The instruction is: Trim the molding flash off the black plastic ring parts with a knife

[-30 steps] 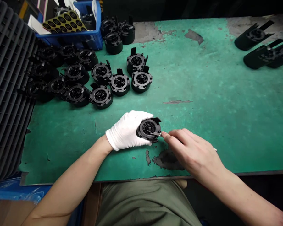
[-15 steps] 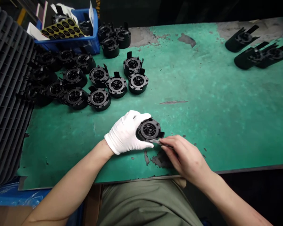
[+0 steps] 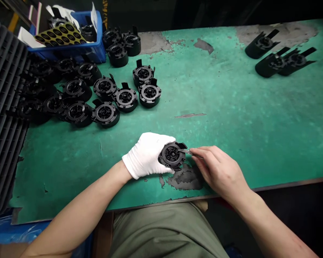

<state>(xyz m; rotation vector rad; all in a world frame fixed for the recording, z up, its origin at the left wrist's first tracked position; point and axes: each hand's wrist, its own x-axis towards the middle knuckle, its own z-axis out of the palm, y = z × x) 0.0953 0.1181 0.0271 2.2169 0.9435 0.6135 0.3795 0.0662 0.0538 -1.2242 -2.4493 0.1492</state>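
1. You have turned the round black part (image 3: 173, 154): its tab, at the near right side half a second ago, now points to the far right. The part is above the middle of the workbench's near edge, beside the worn patch (image 3: 187, 181); you cannot tell from this view whether it rests on the workbench (image 3: 218, 96).

2. Your gloved left hand (image 3: 148, 156) still has its fingers closed round the part's left side, thumb on the near side.

3. Your bare right hand (image 3: 222, 173) keeps the thin metal tool (image 3: 184, 151) pinched between thumb and fingertips. The tip was by the near rim; now it lies over the right of the face, close to the tab. Whether it touches is too small to tell.

4. For the work in hand, this likely means a different spot is being worked on the same part, which is not yet set down.

5. Nothing else seems rearranged: the group of black parts (image 3: 104, 113) stands toward the far left corner, near the blue bin (image 3: 90, 53), and three longer black cylinders (image 3: 267, 65) lie by the far right corner. The whole view has slid left, probably from your head turning.
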